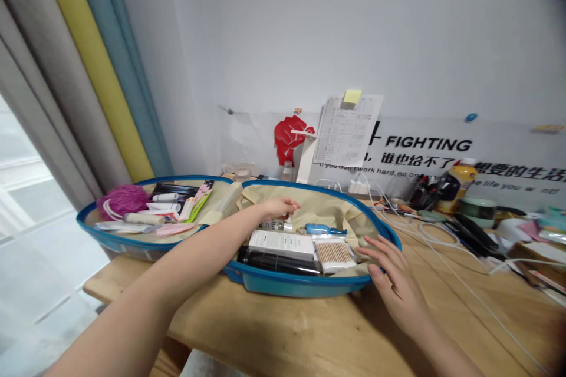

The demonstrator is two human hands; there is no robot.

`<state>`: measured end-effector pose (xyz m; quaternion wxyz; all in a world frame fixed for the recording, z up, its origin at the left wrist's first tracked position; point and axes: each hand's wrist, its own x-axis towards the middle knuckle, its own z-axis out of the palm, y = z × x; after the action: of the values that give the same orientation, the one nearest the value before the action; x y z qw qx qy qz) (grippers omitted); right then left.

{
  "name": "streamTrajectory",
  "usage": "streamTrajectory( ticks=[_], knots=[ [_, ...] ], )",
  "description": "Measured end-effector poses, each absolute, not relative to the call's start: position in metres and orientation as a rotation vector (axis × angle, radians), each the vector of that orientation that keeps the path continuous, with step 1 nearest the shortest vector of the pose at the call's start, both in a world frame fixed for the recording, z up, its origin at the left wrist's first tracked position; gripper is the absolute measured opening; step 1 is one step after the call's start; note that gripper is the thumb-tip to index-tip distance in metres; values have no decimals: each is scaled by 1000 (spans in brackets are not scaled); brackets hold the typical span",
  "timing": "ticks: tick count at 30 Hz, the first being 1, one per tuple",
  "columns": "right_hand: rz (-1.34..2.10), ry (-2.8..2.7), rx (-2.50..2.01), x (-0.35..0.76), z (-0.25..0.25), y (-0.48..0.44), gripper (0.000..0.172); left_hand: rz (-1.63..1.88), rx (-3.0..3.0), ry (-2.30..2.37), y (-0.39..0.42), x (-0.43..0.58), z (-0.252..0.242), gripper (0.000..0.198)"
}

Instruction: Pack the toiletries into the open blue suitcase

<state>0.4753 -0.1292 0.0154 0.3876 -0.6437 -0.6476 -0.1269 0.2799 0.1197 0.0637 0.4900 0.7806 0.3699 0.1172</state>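
A blue-rimmed suitcase (pixel 296 290) lies unfolded on the wooden table, both beige-lined halves facing up. Over the right half, my left hand (pixel 282 207) hovers with loosely bent fingers, and I see nothing in it. Below it are a small clear bottle (pixel 283 226) and a blue bottle (pixel 325 230). My right hand (pixel 393 274) is open, fingers spread at the right rim. Near its fingertips lies a clear pack of cotton swabs (pixel 335 255), beside a white box (pixel 280 244) and a long black item (pixel 280 263).
In the left half are a purple mesh bath puff (pixel 125 201), white rolls and several small packets. White cables (pixel 446 238), a yellow-labelled bottle (pixel 457 182) and a green-lidded jar (pixel 477 210) occupy the table's right side. A wall and curtains (pixel 95 70) stand behind.
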Motion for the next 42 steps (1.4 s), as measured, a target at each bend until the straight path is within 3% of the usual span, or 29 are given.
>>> streamTrajectory(
  ticks=[7, 17, 30, 42],
  knots=[
    [-339, -1652, -1626, 476, 14, -129, 42, 300, 2367, 817, 110, 281, 65, 21],
    [-331, -1651, -1636, 475, 16, -129, 42, 60, 2890, 712, 99, 282, 65, 24],
    [-344, -1665, -1635, 476, 16, -130, 42, -85, 2897, 693, 102, 279, 66, 14],
    [-355, -1674, -1629, 476, 16, -130, 40, -50, 2758, 732, 100, 279, 63, 26]
  ],
)
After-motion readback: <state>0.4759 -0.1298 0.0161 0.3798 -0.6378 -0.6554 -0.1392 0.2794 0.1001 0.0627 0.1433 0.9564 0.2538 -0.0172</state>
